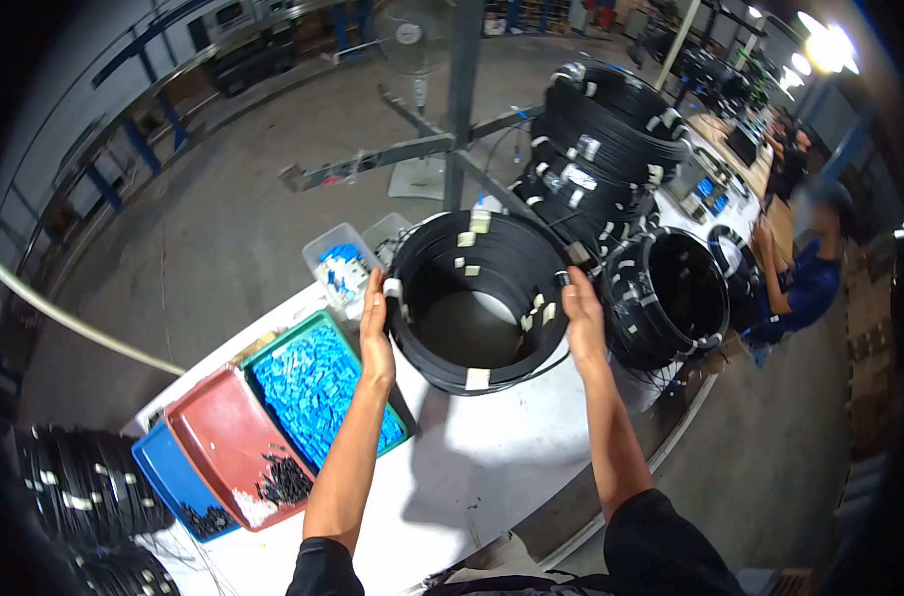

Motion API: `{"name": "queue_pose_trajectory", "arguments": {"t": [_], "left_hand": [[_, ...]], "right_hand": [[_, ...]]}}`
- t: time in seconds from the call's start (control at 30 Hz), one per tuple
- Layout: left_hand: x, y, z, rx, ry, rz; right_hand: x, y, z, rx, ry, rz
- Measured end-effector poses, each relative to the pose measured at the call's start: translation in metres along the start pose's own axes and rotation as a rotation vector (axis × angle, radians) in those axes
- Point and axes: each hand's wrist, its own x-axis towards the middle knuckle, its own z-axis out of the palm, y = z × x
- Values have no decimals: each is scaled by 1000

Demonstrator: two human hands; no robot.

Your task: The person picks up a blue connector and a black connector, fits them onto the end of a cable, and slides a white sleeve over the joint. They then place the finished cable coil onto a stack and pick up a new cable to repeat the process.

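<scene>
A stack of black cable coils (477,372) with pale tape tags stands upright on the white table, its open centre facing up. My left hand (376,333) lies flat against the left side of the coils, fingers stretched out. On the right side, my right hand (583,316) presses with its palm, fingers also extended. Both hands touch the outer wall, so the coils sit between them. Just beyond my left hand is a clear plastic box (318,245) holding blue and white small parts.
Left on the table are green (404,434), red (209,407) and blue (164,467) trays with small parts. More black coils (94,487) lie at far left; tall coil stacks (611,139) stand right. A metal post (462,99) rises behind. A person (815,263) works at right.
</scene>
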Motion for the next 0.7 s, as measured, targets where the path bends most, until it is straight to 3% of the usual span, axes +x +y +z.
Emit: {"name": "queue_pose_trajectory", "arguments": {"t": [0.1,0.2,0.23,0.3,0.43,0.47,0.53,0.63,0.7], "left_hand": [[-27,-3,-23,10,0,41],[-69,2,-68,95,72,25],[-94,2,-84,145,104,-30],[-145,4,-114,102,167,-135],[-243,9,-181,52,488,-218],[-266,4,-200,49,575,-218],[-306,11,-234,23,768,-232],[-362,34,-289,50,904,-248],[-398,46,-329,51,976,-229]], "right_hand": [[-18,-20,-15,-106,187,-222],[-73,-56,-11,-92,162,-541],[-97,-60,0,-49,127,-495],[-144,-67,14,-395,-93,-565],[-249,-26,103,193,-607,5],[-276,-27,126,164,-699,103],[-318,-15,167,120,-1004,163],[-373,-23,235,129,-1441,217],[-402,-34,280,91,-1634,131]]}}
